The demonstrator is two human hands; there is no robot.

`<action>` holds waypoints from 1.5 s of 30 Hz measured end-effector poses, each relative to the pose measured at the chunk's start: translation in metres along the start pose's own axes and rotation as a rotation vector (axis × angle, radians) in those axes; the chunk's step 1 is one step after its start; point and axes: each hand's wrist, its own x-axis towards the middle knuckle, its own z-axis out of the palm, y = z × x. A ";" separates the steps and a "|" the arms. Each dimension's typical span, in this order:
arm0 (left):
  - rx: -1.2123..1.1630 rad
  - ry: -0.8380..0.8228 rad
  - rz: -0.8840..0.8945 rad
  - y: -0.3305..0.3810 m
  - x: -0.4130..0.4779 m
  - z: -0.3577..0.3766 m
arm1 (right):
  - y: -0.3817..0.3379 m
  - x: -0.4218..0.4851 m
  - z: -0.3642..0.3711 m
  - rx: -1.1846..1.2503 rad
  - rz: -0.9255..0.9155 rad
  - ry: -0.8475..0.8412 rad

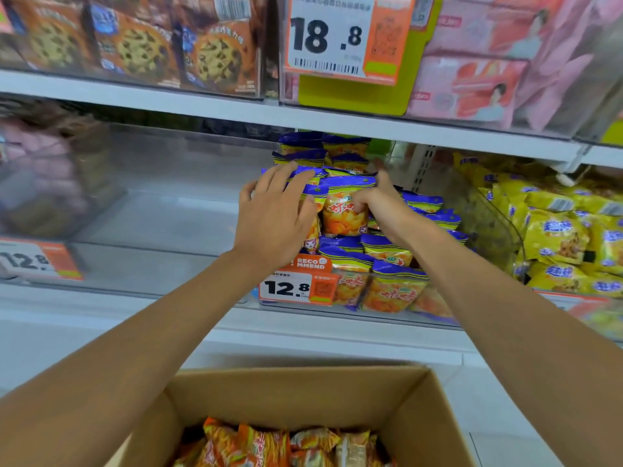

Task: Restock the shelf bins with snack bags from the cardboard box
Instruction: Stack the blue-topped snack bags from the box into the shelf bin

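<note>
restocking is looking well under way: the middle bin [397,298] on the shelf [337,335] is holding a pile [387,254] of blue-topped bags, heaping above its front wall toward the shelf above. the bag [344,214] in hand is sitting at the top front of that pile, toward the bin's left side. it is standing upright, with its long axis running vertical, its blue sealed edge pointing up and its orange printed face turning toward the aisle. the right hand [377,200] is gripping it at its right edge, with fingers curling onto the face and the thumb sticking up. the left hand [273,214] is lying spread, fingers nearly straight, pressing on the pile's top left and holding nothing. remaining: the box [303,385] below the shelf's front edge is showing a layer of orange packs [269,443], so more loading is pending. this bin is looking close to full, and i cannot tell whether those packs belong in it. a price tag [296,288] is hanging at the bin's front left corner.
</note>
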 end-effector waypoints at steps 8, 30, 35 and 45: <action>-0.010 -0.019 0.003 -0.001 0.000 0.000 | 0.013 -0.028 0.010 -0.208 -0.372 0.210; -0.047 -0.182 -0.040 0.001 0.002 -0.016 | 0.022 -0.053 0.005 -0.424 -0.389 0.212; -0.044 0.063 -0.051 0.023 -0.017 -0.036 | 0.023 -0.097 -0.003 -0.466 -0.546 0.341; -0.371 -0.557 -0.424 0.052 -0.167 -0.030 | 0.085 -0.223 0.007 -0.600 -0.230 -0.142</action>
